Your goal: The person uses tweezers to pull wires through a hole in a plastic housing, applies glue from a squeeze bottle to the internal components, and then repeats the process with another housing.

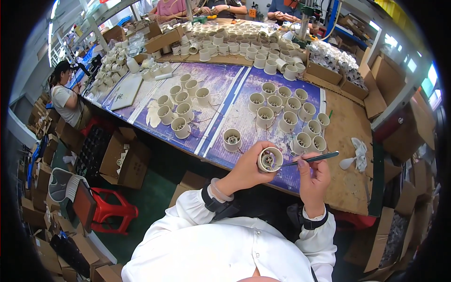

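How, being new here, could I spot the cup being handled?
At the near edge of the purple table, find the person's left hand. It holds a cream cup. Unlike nearby standing cups, it is tilted, a slim dark tool at its opening.

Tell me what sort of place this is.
Probably an assembly workshop or small factory: many matching cream cup-shaped parts stand on a long workbench, cardboard boxes sit around it, and other people are beyond it.

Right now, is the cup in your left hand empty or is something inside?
Something is inside: small parts show within the cup, its open mouth facing the camera.
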Demonstrator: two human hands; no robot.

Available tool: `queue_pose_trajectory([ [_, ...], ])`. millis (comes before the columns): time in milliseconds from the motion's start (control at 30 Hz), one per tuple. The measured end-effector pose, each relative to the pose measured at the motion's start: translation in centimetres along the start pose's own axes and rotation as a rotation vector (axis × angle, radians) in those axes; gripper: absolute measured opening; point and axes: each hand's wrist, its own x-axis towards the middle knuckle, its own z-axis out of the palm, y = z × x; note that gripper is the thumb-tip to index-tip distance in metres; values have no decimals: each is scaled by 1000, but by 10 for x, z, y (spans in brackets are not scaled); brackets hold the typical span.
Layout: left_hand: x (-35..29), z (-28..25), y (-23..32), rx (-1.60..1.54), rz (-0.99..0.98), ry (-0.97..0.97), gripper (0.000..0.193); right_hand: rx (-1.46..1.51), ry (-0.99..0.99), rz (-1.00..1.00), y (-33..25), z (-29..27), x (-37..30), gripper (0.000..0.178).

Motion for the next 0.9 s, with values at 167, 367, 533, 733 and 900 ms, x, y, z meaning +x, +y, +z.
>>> queue_pose_trajectory([
  [167, 4, -1, 2, -39, -23, -6, 58, 29, 47, -17, -11, -3, 3, 12],
  [367, 3, 5, 5, 18, 93, -44, 59, 75, 140, -60, -12, -7, 1, 11],
  [533, 0, -1, -1, 228, 190, 57, 58, 16, 156, 6, -8, -4, -2, 10],
  [733, 6, 7, -9, 246, 269, 95, 53, 163, 134, -171, 8, -2, 5, 13],
  [900, 2, 9, -4, 250, 198, 69, 62, -3, 98, -180, 17, -1, 1, 15],
])
